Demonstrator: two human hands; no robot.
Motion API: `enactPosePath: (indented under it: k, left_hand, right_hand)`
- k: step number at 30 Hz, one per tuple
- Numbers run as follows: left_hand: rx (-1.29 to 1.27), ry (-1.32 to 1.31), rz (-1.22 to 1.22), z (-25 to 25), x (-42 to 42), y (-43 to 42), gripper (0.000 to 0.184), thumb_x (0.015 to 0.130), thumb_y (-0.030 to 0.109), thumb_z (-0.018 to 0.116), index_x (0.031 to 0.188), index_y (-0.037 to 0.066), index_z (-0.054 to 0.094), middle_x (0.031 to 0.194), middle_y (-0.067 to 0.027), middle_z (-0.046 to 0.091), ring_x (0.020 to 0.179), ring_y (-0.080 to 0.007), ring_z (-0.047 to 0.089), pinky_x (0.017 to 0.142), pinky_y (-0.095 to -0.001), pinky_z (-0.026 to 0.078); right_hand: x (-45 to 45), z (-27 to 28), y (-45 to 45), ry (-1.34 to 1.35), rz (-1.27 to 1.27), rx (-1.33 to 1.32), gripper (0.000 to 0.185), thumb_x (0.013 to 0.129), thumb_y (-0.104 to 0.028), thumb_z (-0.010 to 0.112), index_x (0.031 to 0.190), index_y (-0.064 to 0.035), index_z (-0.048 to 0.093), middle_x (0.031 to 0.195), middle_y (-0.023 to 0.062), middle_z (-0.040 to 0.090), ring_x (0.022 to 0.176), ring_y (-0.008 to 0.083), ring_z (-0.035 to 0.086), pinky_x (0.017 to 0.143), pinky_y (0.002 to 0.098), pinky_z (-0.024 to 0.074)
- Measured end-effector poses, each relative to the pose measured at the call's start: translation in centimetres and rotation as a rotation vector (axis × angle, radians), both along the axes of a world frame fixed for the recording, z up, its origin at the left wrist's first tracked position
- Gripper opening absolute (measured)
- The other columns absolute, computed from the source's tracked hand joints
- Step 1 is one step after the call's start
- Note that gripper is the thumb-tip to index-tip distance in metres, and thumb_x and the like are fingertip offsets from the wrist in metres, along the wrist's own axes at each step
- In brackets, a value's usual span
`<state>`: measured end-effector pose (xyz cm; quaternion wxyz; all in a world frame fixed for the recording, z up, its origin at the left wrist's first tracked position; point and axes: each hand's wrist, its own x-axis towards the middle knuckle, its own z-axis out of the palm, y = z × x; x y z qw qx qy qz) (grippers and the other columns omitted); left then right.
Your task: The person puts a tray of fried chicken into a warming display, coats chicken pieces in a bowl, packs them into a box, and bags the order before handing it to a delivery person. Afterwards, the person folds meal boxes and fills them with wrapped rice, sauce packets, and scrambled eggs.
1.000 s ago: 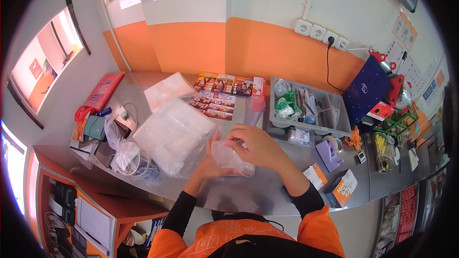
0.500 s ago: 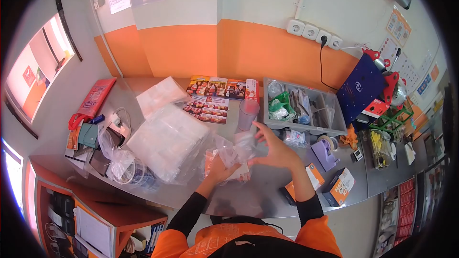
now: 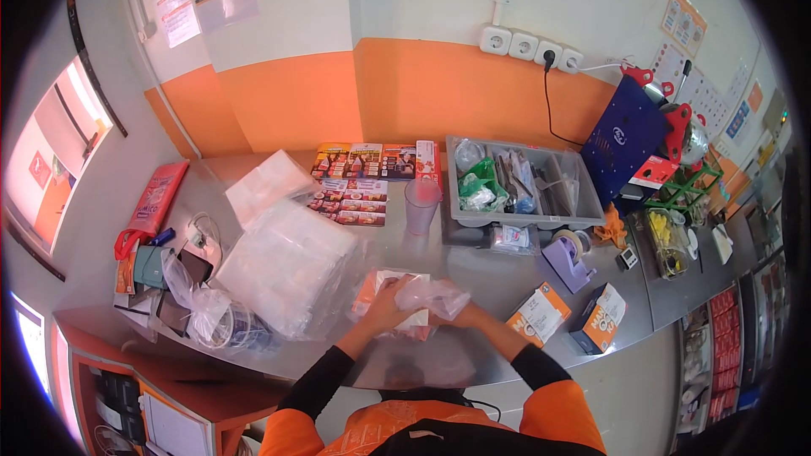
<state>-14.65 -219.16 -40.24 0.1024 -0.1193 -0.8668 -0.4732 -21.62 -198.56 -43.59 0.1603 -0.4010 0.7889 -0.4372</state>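
A crumpled clear plastic bag (image 3: 435, 294) is between my two hands, just above the front part of the metal counter. My left hand (image 3: 387, 308) is closed on the bag's left side. On the other side, my right hand (image 3: 460, 317) grips it from below, its fingers partly hidden by the plastic. Under and behind my hands lies an orange and white packet (image 3: 365, 294) in clear wrap, partly covered by them. A translucent plastic cup (image 3: 421, 207) stands upright behind the bag, apart from both hands.
Left lies a large plastic-wrapped white stack (image 3: 291, 266). Behind are printed menu leaflets (image 3: 351, 203). A grey divided bin (image 3: 524, 221) of bagged items, a purple tape dispenser (image 3: 568, 263) and orange-white boxes (image 3: 541, 314) are on the right. The counter's front edge curves before me.
My right hand has come down from beside the cup to the plastic bag, closing on it. The bag has shifted slightly lower, away from the cup. The camera view has also shifted.
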Motion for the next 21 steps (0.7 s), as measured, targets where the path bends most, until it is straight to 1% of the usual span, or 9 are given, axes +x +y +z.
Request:
enactPosePath:
  k: [2,4,6,8,12,15,17,19,21]
  left_hand:
    - [-0.101,0.058,0.029,0.3,-0.2,-0.1,0.048,0.07,0.009,0.065,0.115,0.001,0.05,0.103,-0.0181,0.057,0.104,-0.0379,0.048,0.091,-0.0407,0.038]
    - [-0.214,0.102,0.135,0.6,-0.3,0.3,0.052,0.066,0.007,0.064,0.116,0.0,0.048,0.104,-0.0191,0.056,0.104,-0.0396,0.047,0.091,-0.0415,0.039]
    - [-0.335,0.129,0.317,0.7,0.3,1.9,0.054,0.064,0.004,0.062,0.115,-0.001,0.048,0.105,-0.0204,0.055,0.102,-0.0405,0.047,0.09,-0.0428,0.039]
    - [-0.163,0.193,0.418,0.8,1.4,3.1,0.048,0.065,0.003,0.062,0.112,-0.002,0.05,0.098,-0.0195,0.058,0.096,-0.0373,0.053,0.083,-0.0408,0.043]
    - [0.52,-0.07,0.206,-3.1,0.7,1.0,0.034,0.068,0.002,0.062,0.101,-0.001,0.056,0.082,-0.0145,0.061,0.078,-0.0271,0.062,0.068,-0.0341,0.047]
    - [0.309,-0.003,-0.034,0.0,0.7,0.7,0.025,0.069,0.006,0.066,0.093,0.0,0.059,0.075,-0.0082,0.062,0.07,-0.0187,0.062,0.06,-0.0292,0.046]
    - [0.272,-0.19,-0.195,-1.9,0.6,0.8,0.025,0.068,0.007,0.068,0.091,0.0,0.06,0.079,-0.0078,0.062,0.071,-0.0164,0.061,0.06,-0.029,0.045]
    - [0.247,-0.225,-0.305,-3.4,0.6,0.9,0.024,0.069,0.008,0.068,0.09,0.0,0.06,0.081,-0.008,0.062,0.073,-0.0149,0.06,0.062,-0.0291,0.046]
    - [0.258,-0.123,-0.355,-4.3,0.4,1.4,0.021,0.07,0.009,0.067,0.089,0.0,0.06,0.084,-0.0089,0.061,0.074,-0.0143,0.059,0.064,-0.0297,0.047]
  right_hand:
    - [4.0,-0.2,-0.2,0.066,-0.19,0.036,0.069,0.059,-0.028,0.08,0.116,-0.0052,0.049,0.11,0.0168,0.052,0.107,0.0351,0.048,0.09,0.0401,0.0394]
    - [10.4,-0.2,-2.4,0.081,-0.659,0.074,0.058,0.063,-0.029,0.078,0.108,-0.0055,0.051,0.1,0.017,0.053,0.097,0.034,0.051,0.082,0.0411,0.0418]
    - [15.5,0.4,-4.3,-0.043,-0.697,-0.012,0.042,0.069,-0.028,0.076,0.092,-0.0042,0.05,0.09,0.0135,0.052,0.081,0.0282,0.053,0.069,0.0388,0.0437]
    - [18.7,3.0,-4.1,-0.457,-0.255,0.134,0.039,0.073,-0.028,0.073,0.095,-0.0043,0.05,0.09,0.0128,0.052,0.082,0.0308,0.053,0.069,0.0386,0.0438]
    - [15.8,8.1,-1.6,-0.107,-0.49,0.191,0.042,0.069,-0.029,0.075,0.095,-0.0044,0.052,0.091,0.0125,0.055,0.089,0.0327,0.053,0.075,0.0374,0.0434]
    - [8.9,13.6,-0.7,0.552,-0.407,0.174,0.06,0.059,-0.032,0.08,0.106,-0.0035,0.054,0.097,0.0149,0.057,0.1,0.0336,0.052,0.086,0.0383,0.041]
    - [4.6,10.4,-0.6,0.551,0.037,0.221,0.068,0.058,-0.037,0.08,0.111,-0.0034,0.053,0.102,0.0162,0.056,0.103,0.0349,0.05,0.089,0.0399,0.0393]
    - [3.2,10.2,-0.8,0.237,0.314,0.341,0.072,0.058,-0.042,0.079,0.113,-0.0034,0.053,0.106,0.0174,0.056,0.104,0.0361,0.049,0.091,0.0419,0.0381]
    - [3.0,10.9,-0.7,-0.404,0.405,0.501,0.073,0.059,-0.048,0.077,0.112,-0.0033,0.053,0.108,0.0186,0.055,0.104,0.0372,0.048,0.09,0.0441,0.0374]
